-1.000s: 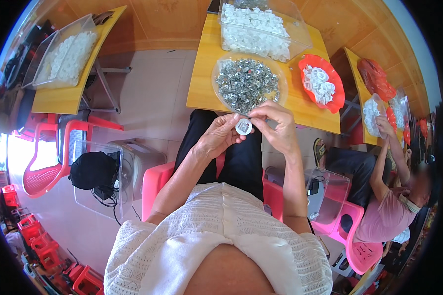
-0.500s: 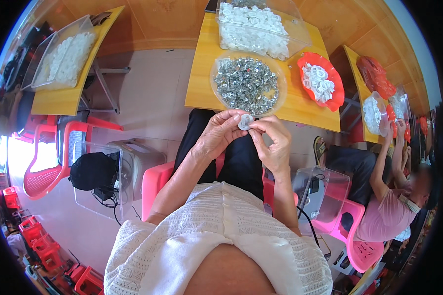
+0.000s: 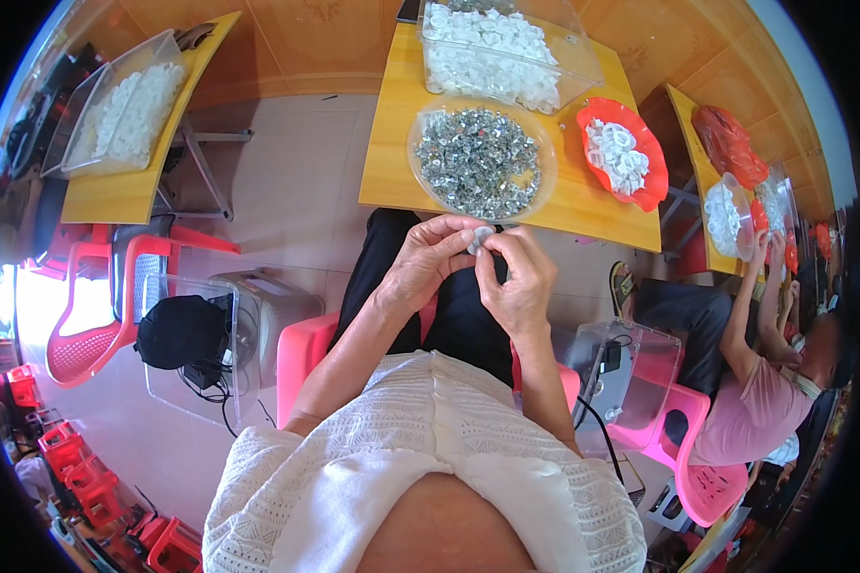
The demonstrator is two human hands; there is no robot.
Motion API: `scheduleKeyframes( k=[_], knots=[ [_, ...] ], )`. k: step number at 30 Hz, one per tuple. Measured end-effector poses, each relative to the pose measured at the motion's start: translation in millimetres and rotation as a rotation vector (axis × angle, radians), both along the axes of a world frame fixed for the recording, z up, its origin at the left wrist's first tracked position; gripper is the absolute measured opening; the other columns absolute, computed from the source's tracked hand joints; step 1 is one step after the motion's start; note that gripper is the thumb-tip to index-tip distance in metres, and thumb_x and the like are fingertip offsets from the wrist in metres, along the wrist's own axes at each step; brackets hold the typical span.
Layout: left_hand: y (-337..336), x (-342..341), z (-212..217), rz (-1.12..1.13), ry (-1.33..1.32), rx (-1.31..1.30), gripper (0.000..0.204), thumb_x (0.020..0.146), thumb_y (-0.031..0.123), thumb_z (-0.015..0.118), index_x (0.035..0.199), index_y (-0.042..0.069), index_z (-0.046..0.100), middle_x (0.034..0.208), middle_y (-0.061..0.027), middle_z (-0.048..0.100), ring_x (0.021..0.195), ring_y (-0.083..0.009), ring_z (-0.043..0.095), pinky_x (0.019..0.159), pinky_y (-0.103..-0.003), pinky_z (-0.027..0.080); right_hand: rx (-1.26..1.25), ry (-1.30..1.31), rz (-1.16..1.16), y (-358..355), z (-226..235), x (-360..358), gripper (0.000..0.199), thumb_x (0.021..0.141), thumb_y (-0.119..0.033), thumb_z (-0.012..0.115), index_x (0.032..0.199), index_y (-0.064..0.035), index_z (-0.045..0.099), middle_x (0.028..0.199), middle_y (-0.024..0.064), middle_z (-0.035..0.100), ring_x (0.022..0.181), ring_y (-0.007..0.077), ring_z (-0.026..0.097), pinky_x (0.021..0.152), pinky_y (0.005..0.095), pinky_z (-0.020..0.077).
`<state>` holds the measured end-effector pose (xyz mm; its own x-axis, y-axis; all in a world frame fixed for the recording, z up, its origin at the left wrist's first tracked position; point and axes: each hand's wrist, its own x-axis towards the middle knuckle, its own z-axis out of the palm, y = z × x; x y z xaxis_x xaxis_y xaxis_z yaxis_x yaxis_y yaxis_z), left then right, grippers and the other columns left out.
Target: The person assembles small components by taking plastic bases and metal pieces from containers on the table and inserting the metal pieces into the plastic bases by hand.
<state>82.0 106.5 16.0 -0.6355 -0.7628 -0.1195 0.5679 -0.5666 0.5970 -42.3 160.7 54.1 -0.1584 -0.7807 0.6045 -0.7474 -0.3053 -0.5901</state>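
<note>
Between my two hands, just off the table's near edge, is a small round white plastic part [image 3: 480, 239]. My left hand [image 3: 432, 256] pinches it from the left with thumb and forefinger. On its other side, my right hand [image 3: 518, 272] has thumb and forefinger closed at the part's edge; whether a tiny metal piece sits between those fingertips is hidden. Right beyond the hands stands a round clear tray [image 3: 547, 186] heaped with small shiny metal pieces [image 3: 478, 160]. To its right, a red scalloped dish [image 3: 655, 181] holds white plastic parts [image 3: 617, 156].
A clear bin [image 3: 583, 72] of white parts stands at the back of the yellow table [image 3: 387, 153]. At right, a co-worker [image 3: 750, 411] sits at another table. A pink chair [image 3: 306, 353] is under me; a red chair [image 3: 91, 349] and clear box [image 3: 186, 396] stand left.
The white part has turned from facing up to a more tilted position. My right fingers have closed in over its side, and the right hand has shifted slightly left.
</note>
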Motion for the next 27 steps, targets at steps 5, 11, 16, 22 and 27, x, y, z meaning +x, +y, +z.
scheduleKeyframes(
  k=[5, 11, 16, 22, 27],
  knots=[
    [2, -2, 1, 0.028, -0.014, -0.006, 0.015, 0.085, 0.009, 0.056, 0.098, 0.002, 0.061, 0.097, -0.0097, 0.062, 0.087, -0.0149, 0.061, 0.077, -0.029, 0.052, -0.016, 0.016, -0.050, -1, -6, 2, 0.012, 0.067, -0.001, 0.065, 0.073, -0.0048, 0.056, 0.066, 0.0072, 0.052, 0.057, 0.0246, 0.055, 0.050, 0.0333, 0.0432],
    [5, -7, 8, 0.099, -0.057, 0.016, 0.013, 0.083, 0.007, 0.060, 0.094, 0.003, 0.064, 0.090, -0.0066, 0.064, 0.080, -0.0122, 0.061, 0.073, -0.027, 0.053, 0.017, 0.075, -0.090, 2, -6, 5, 0.011, 0.071, 0.002, 0.062, 0.079, -0.0018, 0.056, 0.071, 0.0096, 0.055, 0.058, 0.0212, 0.058, 0.052, 0.0293, 0.0458],
    [7, -11, 10, 0.163, -0.089, -0.014, 0.012, 0.082, 0.007, 0.061, 0.093, 0.002, 0.064, 0.089, -0.0064, 0.064, 0.080, -0.0117, 0.061, 0.072, -0.028, 0.053, -0.015, 0.017, -0.104, 2, -7, 6, 0.011, 0.073, 0.004, 0.061, 0.081, -0.0019, 0.056, 0.074, 0.0099, 0.056, 0.059, 0.0224, 0.058, 0.052, 0.0304, 0.0457],
    [9, -14, 8, 0.181, -0.097, -0.010, 0.012, 0.082, 0.008, 0.061, 0.092, 0.002, 0.064, 0.088, -0.0062, 0.064, 0.080, -0.0114, 0.060, 0.072, -0.028, 0.054, -0.065, 0.148, -0.055, 0, -4, 0, 0.014, 0.072, 0.004, 0.061, 0.082, -0.0032, 0.054, 0.076, 0.0097, 0.055, 0.058, 0.0251, 0.057, 0.050, 0.0326, 0.0446],
    [9, -16, 4, 0.178, -0.140, -0.002, 0.013, 0.083, 0.008, 0.060, 0.093, -0.001, 0.062, 0.089, -0.0080, 0.063, 0.079, -0.0130, 0.061, 0.072, -0.028, 0.053, 0.081, 0.208, -0.050, 0, -5, -2, 0.013, 0.074, 0.000, 0.060, 0.082, -0.0048, 0.050, 0.075, 0.0099, 0.052, 0.058, 0.0265, 0.056, 0.049, 0.0355, 0.0434]
  ],
)
